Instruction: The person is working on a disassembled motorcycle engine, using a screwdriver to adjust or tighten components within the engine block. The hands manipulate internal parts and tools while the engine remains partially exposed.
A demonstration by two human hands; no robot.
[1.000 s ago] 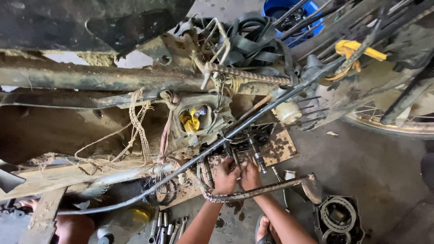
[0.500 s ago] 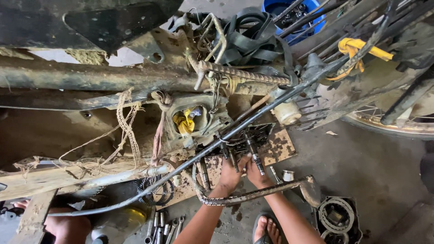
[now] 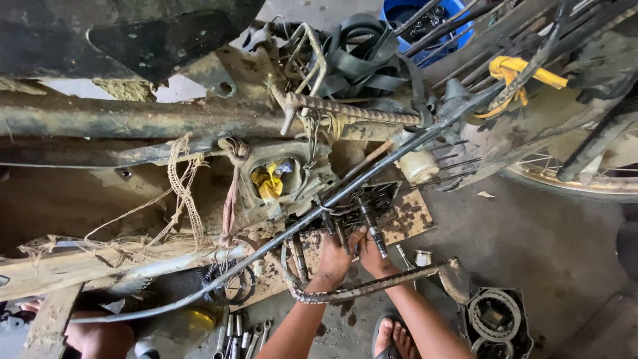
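We're crouched under a muddy motorbike frame [image 3: 133,123], both hands up in the open engine [image 3: 345,213] from below. Left hand [image 3: 334,256] and right hand [image 3: 372,256] sit side by side, touching, fingers curled up around the shafts [image 3: 369,223] that stick down out of the case; whether either is truly clamped on a shaft or just steadying it, we cannot tell, the fingertips are hidden. The reach makes sense: the case is open on its underside, so the gear parts hang toward us. The engine rests on a stained board [image 3: 405,223], probably to keep it off the concrete floor [image 3: 545,239]. A long dark cable [image 3: 279,236] runs diagonally across, just above the hands, and a ribbed bar [image 3: 359,291] crosses over both wrists. Containers: the round recess [image 3: 272,179] in the casing left of the hands is stuffed with a yellow rag and a bit of blue, likely plugging the hole against dirt. Blue bucket [image 3: 425,20] at top holds dark metal parts, too small to identify. Removed cover [image 3: 495,319] lies on the floor to the right with a ring-shaped part inside. Spanners [image 3: 236,332] lie loose by our left knee, near a yellowish container [image 3: 183,326], contents unclear. White cylinder [image 3: 419,166] sits beside the spoked wheel [image 3: 571,179]. Our sandalled foot [image 3: 392,336] sits between the forearms.
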